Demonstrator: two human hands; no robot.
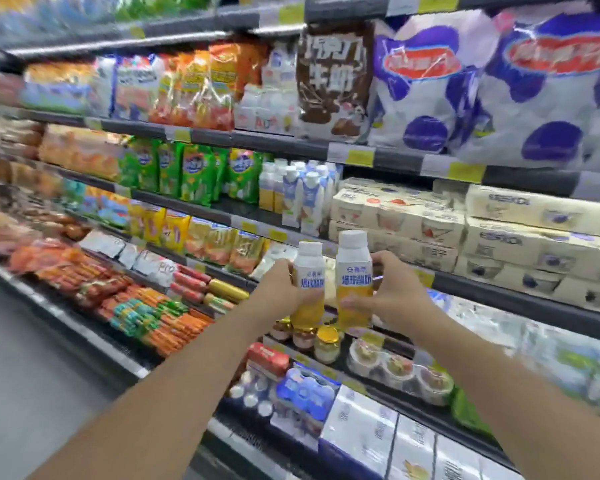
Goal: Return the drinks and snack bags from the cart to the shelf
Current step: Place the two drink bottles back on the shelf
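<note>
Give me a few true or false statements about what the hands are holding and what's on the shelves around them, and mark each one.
1. Each hand holds one white-capped bottle with a yellow lower half. True: the left hand grips the left bottle and the right hand grips the right bottle.
2. Both bottles are lying on their sides. False: they are held upright.
3. The left bottle's cap sits higher than the right one's. False: the right bottle's cap is higher.
4. Small gold-lidded glass jars stand on the shelf below the bottles. True.
5. Green snack bags stand on a shelf up and left of the hands. True.
</note>
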